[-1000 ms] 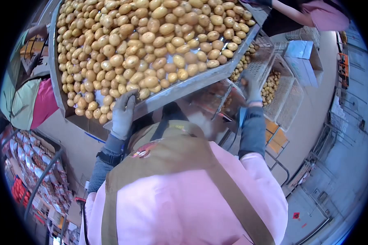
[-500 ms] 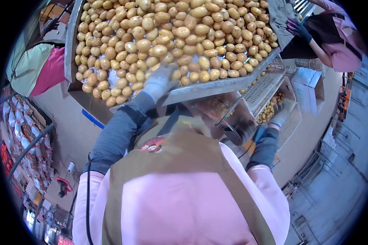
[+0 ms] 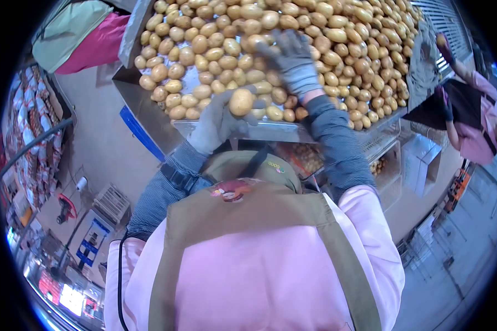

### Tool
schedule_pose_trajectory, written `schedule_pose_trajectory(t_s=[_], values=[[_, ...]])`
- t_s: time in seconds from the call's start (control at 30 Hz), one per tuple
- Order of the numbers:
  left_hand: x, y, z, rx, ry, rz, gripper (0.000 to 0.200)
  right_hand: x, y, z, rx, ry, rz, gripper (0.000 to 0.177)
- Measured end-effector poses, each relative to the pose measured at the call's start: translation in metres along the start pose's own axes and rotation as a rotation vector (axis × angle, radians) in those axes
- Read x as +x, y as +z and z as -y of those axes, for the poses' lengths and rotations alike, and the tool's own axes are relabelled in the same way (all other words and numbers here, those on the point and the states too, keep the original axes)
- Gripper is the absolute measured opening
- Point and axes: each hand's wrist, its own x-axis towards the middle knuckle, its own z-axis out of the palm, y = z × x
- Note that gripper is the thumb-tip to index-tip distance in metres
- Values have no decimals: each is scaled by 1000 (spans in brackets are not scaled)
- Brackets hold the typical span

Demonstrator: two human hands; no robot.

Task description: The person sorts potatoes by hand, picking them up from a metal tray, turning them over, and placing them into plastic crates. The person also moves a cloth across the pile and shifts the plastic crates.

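A broad heap of potatoes [image 3: 364,69] lies on a metal-edged sorting table [image 3: 265,131] in front of me. My left hand [image 3: 211,122], in a grey-white work glove, is closed around one potato [image 3: 241,102] at the table's front rim. Over the heap, to the right of it, my right hand [image 3: 295,63] reaches out palm down with its gloved fingers spread. Its fingertips are somewhat blurred; whether they touch the potatoes beneath cannot be made out.
Below the table's front right are crates with potatoes [image 3: 378,165] and a white box [image 3: 419,157]. A co-worker in pink and black [image 3: 475,118] stands at the right. Another person's green and magenta clothing [image 3: 88,38] shows at upper left, above filled net sacks [image 3: 33,132].
My right hand has come up from the crates at lower right to the heap. My left hand has drawn back to the rim and now holds a potato. The view has shifted.
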Motion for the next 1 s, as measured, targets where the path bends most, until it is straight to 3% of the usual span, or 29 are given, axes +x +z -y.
schedule_pose_trajectory(t_s=[0.07, 0.13, 0.17, 0.2, 0.23, 0.27, 0.3, 0.37, 0.4, 0.43, 0.5, 0.53, 0.6, 0.67, 0.7, 0.73, 0.77, 0.8, 0.83, 1.0], values=[[-4, 4, -11, 107, -21, -142, 43, 11, 8, -37, 81, 298, 110, 53], [-24, -7, -19, 205, 40, -145, 42, 12, -3, -61, -54, 468, 23, 50], [-26, 2, -26, 243, 9, -443, 29, 15, -6, -62, -59, 513, 27, 52], [-32, -25, -22, 610, 150, -502, 25, 23, -9, -48, 28, 512, -76, 55], [-41, -48, -24, 618, 213, -637, 24, 28, -16, -28, 117, 512, -172, 58], [-49, -72, -26, 625, 274, -774, 25, 33, -26, 3, 254, 466, -41, 58], [-57, -86, -33, 259, 260, -966, 23, 40, -38, 43, 388, 417, 95, 57], [-71, -131, -34, 631, 497, -1064, 29, 67, -74, 120, 399, 37, 625, 63], [-75, -159, -32, 839, 587, -1125, 33, 51, -60, 147, 440, 4, 490, 66], [-68, -162, -38, 609, 599, -1075, 34, 36, -42, 168, 484, -29, 357, 68], [-49, -159, -49, 160, 613, -943, 40, 59, -29, 185, 587, -95, 294, 72], [-47, -175, -55, 551, 686, -915, 45, 73, -28, 189, 636, -118, 268, 74], [-47, -207, -69, 1705, 353, -1080, 47, 104, -21, 183, 672, -199, 284, 63], [-39, -194, -103, 1006, 388, -1101, 56, 159, -18, 153, 657, -155, 468, 55], [-36, -180, -114, 657, 391, -1084, 61, 179, -6, 136, 610, -76, 377, 52], [-34, -147, -113, 558, 561, -968, 63, 198, 6, 119, 568, 7, 289, 49], [-30, -143, -110, 879, 372, -1051, 65, 203, 23, 112, 557, 108, -35, 48], [-27, -140, -107, 1202, 173, -1109, 67, 196, 26, 120, 484, 92, -47, 48], [-21, -138, -93, 1505, 137, -1120, 67, 187, 25, 133, 405, 82, -66, 48], [-12, -129, -90, 1419, 120, -1199, 57, 87, -20, 144, 386, 62, 114, 50]])
